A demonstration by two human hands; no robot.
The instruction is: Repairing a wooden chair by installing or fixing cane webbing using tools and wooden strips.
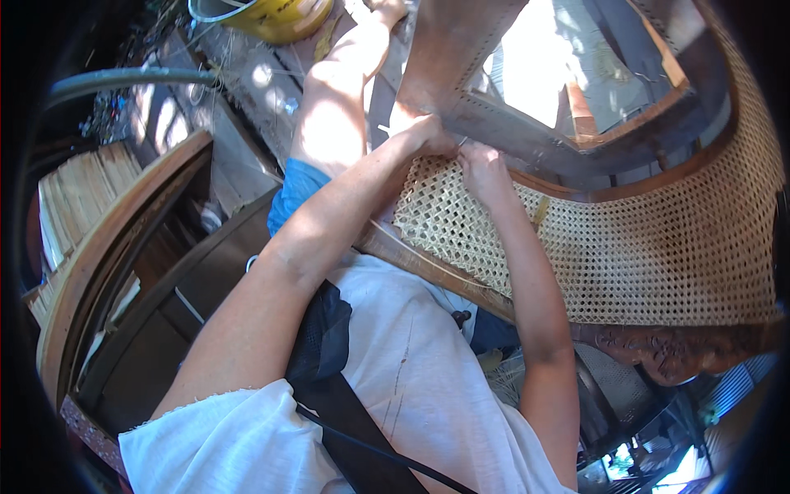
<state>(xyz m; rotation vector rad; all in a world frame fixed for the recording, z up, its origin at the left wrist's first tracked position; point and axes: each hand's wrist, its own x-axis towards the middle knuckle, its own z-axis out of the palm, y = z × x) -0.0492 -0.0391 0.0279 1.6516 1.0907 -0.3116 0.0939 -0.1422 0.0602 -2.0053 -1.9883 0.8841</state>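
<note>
A wooden chair frame (pixel 527 123) lies tilted before me, its seat opening lined with small holes. Woven cane webbing (pixel 625 255) curves along its near side and round to the right. At the webbing's upper left corner, my left hand (pixel 424 136) is closed against the wood, a short pale end sticking out beside it. My right hand (pixel 485 169) is closed just right of it, above the webbing's edge. The fingertips of both hands nearly meet at a thin, small piece whose kind I cannot make out. My fingers partly hide the frame's edge there.
A yellow bucket (pixel 288 20) stands at the far left, beyond my bare leg (pixel 333 115). Curved wood and a dark wooden panel (pixel 206 288) are at my left, near a stack of pale slats (pixel 90 198). A carved wooden rail (pixel 675 350) runs below the webbing.
</note>
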